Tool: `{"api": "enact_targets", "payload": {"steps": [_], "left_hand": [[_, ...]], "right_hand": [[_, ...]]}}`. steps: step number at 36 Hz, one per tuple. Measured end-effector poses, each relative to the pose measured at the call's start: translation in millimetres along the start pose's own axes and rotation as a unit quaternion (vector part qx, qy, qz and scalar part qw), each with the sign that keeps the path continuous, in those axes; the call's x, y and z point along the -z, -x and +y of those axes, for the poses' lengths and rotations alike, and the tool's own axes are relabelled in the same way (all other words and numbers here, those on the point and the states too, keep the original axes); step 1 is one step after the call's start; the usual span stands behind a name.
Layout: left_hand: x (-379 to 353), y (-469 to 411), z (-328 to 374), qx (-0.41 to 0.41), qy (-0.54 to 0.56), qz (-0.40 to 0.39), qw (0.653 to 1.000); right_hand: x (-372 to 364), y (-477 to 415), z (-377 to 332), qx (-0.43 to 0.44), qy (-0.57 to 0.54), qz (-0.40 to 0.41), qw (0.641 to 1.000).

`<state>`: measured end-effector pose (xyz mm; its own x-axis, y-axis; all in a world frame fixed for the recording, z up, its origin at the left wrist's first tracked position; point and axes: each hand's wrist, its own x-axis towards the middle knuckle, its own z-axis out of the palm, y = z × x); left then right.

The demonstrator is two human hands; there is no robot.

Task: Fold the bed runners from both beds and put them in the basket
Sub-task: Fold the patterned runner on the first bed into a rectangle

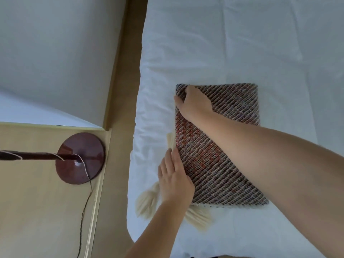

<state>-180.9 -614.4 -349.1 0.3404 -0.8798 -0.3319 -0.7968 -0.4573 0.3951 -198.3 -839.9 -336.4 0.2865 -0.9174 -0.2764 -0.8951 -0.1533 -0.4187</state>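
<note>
The right hand (193,103) is gripping the far-left corner of the folded brown woven bed runner (229,146), lying lengthwise away; the flat left hand (175,175) is pressing its nearer edge.

1. The bed runner (223,146) is coarse, rough woven cloth, matt.
2. Its tassels (147,202), at its 7 o'clock, are soft cream yarn.
3. The bed sheet (242,43) is white matt cloth, lightly creased.
4. The lamp base (80,158), at 9 o'clock, is smooth, glossy and dark red-brown.

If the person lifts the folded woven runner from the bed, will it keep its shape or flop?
Probably floppy: the folded runner is soft woven cloth, so its layers may slip open unless supported underneath. Its tassels would likely dangle.
</note>
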Motion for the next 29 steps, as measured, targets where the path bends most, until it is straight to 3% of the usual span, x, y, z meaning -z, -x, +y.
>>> {"api": "enact_targets", "payload": {"steps": [3, 6, 13, 19, 29], "left_hand": [[-7.2, -8.7, 1.7, -0.073, -0.04, -0.001, 0.997], [-16.3, -26.4, 3.5, -0.096, -0.06, -0.004, 0.994], [-26.4, -56.4, -6.8, -0.06, -0.076, -0.026, 0.995], [-29.9, -62.1, -1.7, -0.049, -0.077, -0.034, 0.995], [-24.3, -54.3, 6.8, -0.039, -0.074, -0.047, 0.995]], "right_hand": [[-10.2, 2.6, 12.8, 0.155, 0.146, 0.038, 0.976], [-18.3, -1.7, 35.5, 0.219, 0.198, -0.031, 0.955], [3.3, -13.8, 125.1, 0.166, 0.261, -0.044, 0.95], [29.6, -8.3, 183.7, -0.001, 0.219, -0.036, 0.975], [-27.7, 168.1, 179.0, 0.027, 0.117, -0.047, 0.992]]}}
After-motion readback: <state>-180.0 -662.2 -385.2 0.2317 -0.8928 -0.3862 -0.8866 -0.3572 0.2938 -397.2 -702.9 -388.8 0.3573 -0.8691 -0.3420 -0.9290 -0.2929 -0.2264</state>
